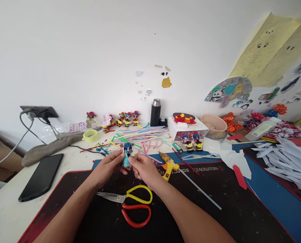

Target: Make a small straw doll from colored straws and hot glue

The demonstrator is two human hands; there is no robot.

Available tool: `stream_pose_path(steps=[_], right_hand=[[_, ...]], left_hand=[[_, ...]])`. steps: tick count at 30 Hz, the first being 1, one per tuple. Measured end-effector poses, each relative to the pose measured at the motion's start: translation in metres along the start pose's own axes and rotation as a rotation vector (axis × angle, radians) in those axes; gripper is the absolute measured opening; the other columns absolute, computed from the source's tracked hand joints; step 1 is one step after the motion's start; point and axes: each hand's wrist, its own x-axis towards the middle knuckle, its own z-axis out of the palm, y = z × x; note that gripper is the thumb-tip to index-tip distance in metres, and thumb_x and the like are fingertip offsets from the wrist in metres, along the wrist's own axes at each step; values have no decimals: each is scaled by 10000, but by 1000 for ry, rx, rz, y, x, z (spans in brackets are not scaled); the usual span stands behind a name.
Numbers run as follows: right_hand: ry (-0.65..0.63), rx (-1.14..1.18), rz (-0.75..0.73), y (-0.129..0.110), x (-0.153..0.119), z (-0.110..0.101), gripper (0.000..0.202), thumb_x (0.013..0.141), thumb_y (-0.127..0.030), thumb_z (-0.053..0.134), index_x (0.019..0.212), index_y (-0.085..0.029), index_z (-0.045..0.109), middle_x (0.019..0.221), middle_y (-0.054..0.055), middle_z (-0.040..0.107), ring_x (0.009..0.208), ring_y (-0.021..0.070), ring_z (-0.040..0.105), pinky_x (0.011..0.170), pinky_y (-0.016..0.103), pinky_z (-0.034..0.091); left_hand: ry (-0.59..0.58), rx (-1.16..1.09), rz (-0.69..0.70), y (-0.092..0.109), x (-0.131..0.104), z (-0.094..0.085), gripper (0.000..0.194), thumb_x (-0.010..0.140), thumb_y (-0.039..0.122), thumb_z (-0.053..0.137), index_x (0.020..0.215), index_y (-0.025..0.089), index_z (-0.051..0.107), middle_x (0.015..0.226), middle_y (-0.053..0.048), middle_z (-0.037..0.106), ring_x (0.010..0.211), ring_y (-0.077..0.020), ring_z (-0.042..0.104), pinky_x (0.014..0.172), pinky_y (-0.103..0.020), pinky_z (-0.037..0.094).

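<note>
A small blue figure (126, 161) with a dark, ornamented head stands upright between two bare hands near the center of the frame, just above the near mats. The fingers of the left hand (113, 164) pinch its side, while the thumb and forefinger of the right hand (143, 167) press together on its front.

Around them spreads a crowded white surface (5, 209) set against a plain white wall (76, 50). A black mat (94, 224) edged in red covers the lower center, with a blue mat (274, 179) showing toward the right. Scissors (124, 198) with one yellow and one red handle lie open below the hands; a yellow glue gun (169, 166) rests just right of them, a pale stick (202, 191) slanting away from it.

At left, a dark phone (42, 177) lies near a long, brownish-gray piece (52, 145) resembling driftwood, beneath a black power outlet (40, 111) with cords plugged in. Colorful fuzzy strips (145, 135) fan across the middle, backed by a row of bright figurines (128, 119) and a black flask (155, 114). Two more figurines (197, 141) stand before a white box (201, 129), beside a pinkish bowl (213, 118). White paper strips (287, 163) heap up at far right. Yellow drawn-on sheets (265, 50) and a fan-shaped, sticker-covered piece (230, 88) decorate the wall at upper right.
</note>
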Motion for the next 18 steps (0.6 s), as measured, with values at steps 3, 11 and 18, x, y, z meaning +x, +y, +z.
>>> stream_pose_path(steps=[3,11,18], right_hand=[[0,-4,0,0,0,0,535,755,-659,815,717,-210,526,474,-99,454,378,50,309,386,226,205],[70,34,-31,-1,2,0,538,737,-654,826,723,-214,518,472,-109,422,381,49,291,376,216,195],[93,28,-44,-5,2,-1,520,742,-648,821,730,-203,552,465,-107,410,379,51,286,370,214,187]], left_hand=[[-1,-10,4,-2,1,-1,397,783,532,876,906,176,749,807,-34,711,699,-201,685,607,-319,634],[7,-56,16,0,3,-5,411,784,518,879,974,165,789,899,-71,745,725,-194,670,594,-299,624],[6,-61,14,-1,5,-4,423,771,526,888,969,167,782,897,-71,745,755,-202,678,588,-289,616]])
